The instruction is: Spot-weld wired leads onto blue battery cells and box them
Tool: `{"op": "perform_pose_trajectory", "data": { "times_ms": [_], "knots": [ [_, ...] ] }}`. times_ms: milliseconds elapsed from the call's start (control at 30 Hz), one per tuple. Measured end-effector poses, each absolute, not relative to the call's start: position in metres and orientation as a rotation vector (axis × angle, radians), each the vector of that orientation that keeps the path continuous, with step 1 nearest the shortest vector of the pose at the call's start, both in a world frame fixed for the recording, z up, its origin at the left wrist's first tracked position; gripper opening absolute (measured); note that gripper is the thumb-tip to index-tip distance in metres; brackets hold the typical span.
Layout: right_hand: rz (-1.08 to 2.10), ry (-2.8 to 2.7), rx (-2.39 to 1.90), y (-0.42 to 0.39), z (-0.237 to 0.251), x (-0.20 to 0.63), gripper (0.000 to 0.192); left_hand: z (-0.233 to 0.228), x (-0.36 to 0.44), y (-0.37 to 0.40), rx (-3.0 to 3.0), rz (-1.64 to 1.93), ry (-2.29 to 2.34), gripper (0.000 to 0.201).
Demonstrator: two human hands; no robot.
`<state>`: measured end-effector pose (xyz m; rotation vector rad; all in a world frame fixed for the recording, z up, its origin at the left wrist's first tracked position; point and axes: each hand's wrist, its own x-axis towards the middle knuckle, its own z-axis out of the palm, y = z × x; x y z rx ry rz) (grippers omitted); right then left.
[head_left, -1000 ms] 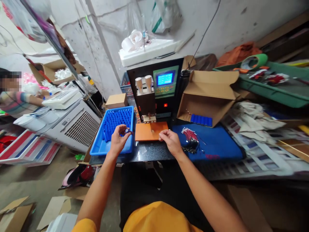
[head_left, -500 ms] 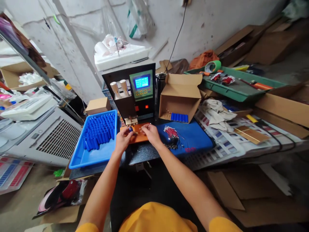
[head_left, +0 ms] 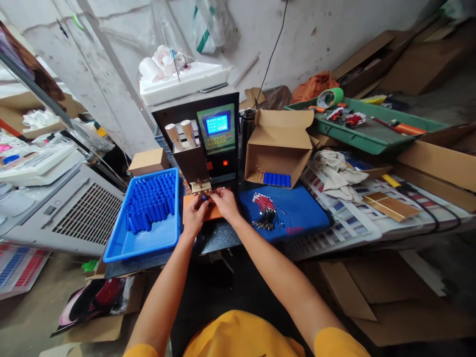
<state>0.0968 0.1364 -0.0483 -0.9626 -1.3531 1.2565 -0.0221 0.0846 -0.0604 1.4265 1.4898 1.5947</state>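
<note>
My left hand is closed on a blue cylindrical battery cell, of which only a small part shows between the fingers. My right hand meets it from the right, its fingertips pinched together beside the cell; whatever they hold is too small and covered to make out. Both hands are over an orange board, just below the electrode tips of a black spot welder with a lit blue screen.
Left of the hands stands a blue tray with many blue cells. On the right, a blue pad bears a bundle of red and black wires. Behind it, an open cardboard box contains several cells. A green tray stands farther right.
My right hand has moved left and slightly up, closing the gap to my left hand. Both hands and the cell are now nearer to the welder's tips.
</note>
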Motion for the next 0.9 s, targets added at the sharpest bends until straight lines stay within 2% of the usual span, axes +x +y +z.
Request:
{"op": "perform_pose_trajectory", "data": {
  "times_ms": [333, 900],
  "knots": [
    [1.239, -1.344, -0.976, 0.1345, -0.0527, 0.0942, 0.017, -0.0634, -0.023, 0.0838, 1.438, 1.598, 1.474, 0.031],
    [1.079, -1.509, -1.11, 0.1336, -0.0528, 0.0942, 0.012, -0.062, -0.0213, 0.0849, 1.439, 1.602, 1.433, 0.033]
  ]
}}
